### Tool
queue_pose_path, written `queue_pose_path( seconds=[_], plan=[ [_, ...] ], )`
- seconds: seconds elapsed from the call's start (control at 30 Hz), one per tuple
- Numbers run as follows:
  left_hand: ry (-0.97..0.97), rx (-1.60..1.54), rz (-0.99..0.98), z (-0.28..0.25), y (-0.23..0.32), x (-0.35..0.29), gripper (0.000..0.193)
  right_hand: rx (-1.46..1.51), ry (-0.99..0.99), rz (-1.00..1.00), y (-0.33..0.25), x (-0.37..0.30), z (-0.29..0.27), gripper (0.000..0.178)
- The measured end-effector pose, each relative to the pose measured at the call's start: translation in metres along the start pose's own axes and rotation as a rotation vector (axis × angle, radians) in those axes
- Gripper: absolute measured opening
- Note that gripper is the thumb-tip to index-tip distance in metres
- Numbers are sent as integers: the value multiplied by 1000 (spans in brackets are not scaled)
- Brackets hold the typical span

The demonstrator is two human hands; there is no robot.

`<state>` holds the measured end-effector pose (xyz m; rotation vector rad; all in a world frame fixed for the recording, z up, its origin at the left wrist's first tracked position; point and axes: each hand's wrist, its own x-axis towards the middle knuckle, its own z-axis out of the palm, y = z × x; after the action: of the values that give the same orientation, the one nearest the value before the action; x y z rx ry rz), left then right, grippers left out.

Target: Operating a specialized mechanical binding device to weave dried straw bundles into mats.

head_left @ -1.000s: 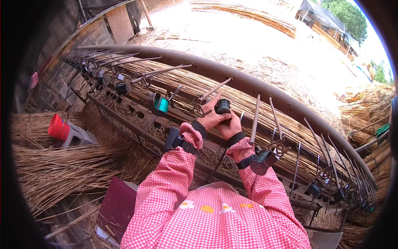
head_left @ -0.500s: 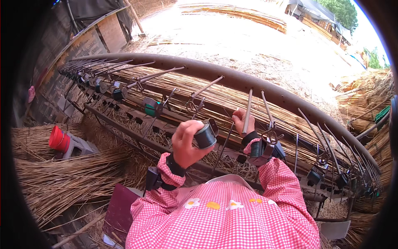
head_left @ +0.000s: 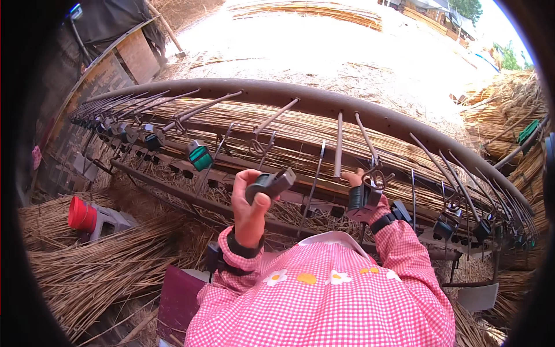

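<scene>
My left hand (head_left: 248,215) is closed round a dark spool (head_left: 267,186) wound with dark green line, its blocky grey end pointing right. My right hand (head_left: 352,177) is behind a hanging spool (head_left: 359,199) of dark thread, beside the lower end of a metal rod (head_left: 339,150). Only a few of its fingertips show, so its grip is hidden. Beyond both hands runs a long brown metal beam (head_left: 324,103) with rods and wire hooks. Under it lies a mat of straw-coloured reeds (head_left: 399,168).
Several more spools hang along the frame, among them a green one (head_left: 200,157) to the left. A red bucket (head_left: 82,214) sits by a grey block on piled reeds (head_left: 98,260). A maroon board (head_left: 179,295) is near my left side. Reed bundles (head_left: 503,115) stand at the right.
My left hand has tilted the spool so that its blocky end points right. My right hand has shifted lower and right, behind the hanging spool. The whole view has shifted slightly.
</scene>
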<state>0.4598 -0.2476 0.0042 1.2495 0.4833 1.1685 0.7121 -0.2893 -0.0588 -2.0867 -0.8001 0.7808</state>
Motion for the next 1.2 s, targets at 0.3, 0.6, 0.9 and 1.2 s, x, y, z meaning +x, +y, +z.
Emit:
queue_pose_path(
  seconds=[0.3, 0.6, 0.9, 1.2],
  plan=[
    [-555, -394, -289, 69, -40, -11, 92, 541, -870, -173, 34, -47, -18, 22],
    [-548, -398, -322, 165, 9, -13, 53, 1060, -648, -232, 43, -117, -32, 20],
    [-893, 759, 319, 113, 53, -24, 72, 1654, -1105, -90, 10, -144, -60, 60],
    [-823, 1017, 449, 105, -41, -29, 22, 1083, -1746, -774, -93, -173, -29, 28]
  ],
)
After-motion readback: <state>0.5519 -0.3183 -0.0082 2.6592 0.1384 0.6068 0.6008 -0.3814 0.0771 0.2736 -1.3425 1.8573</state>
